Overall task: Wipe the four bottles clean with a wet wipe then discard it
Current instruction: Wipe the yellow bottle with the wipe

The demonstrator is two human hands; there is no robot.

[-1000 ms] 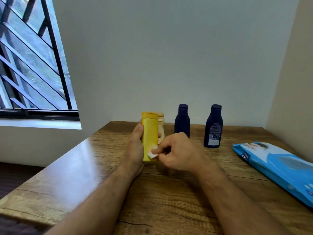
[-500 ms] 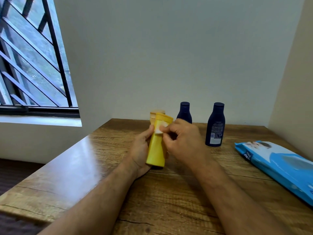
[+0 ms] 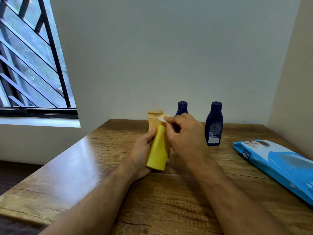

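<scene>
Left hand (image 3: 141, 153) grips the tilted yellow bottle (image 3: 158, 150) at frame centre; right hand (image 3: 184, 133) pinches the wipe (image 3: 162, 118) near its cap. Best to turn the bottle, wiping every side.

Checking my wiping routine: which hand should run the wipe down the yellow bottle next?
Right. The right hand already pinches the wet wipe at the top of the yellow bottle, while the left hand is busy gripping that bottle.

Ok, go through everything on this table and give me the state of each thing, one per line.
Yellow plastic bottle: tilted, gripped by left hand.
White wet wipe: pinched by right hand.
Beige capped bottle: standing.
Two dark blue bottles: upright, capped.
Blue wipes pack: lying flat.
</scene>
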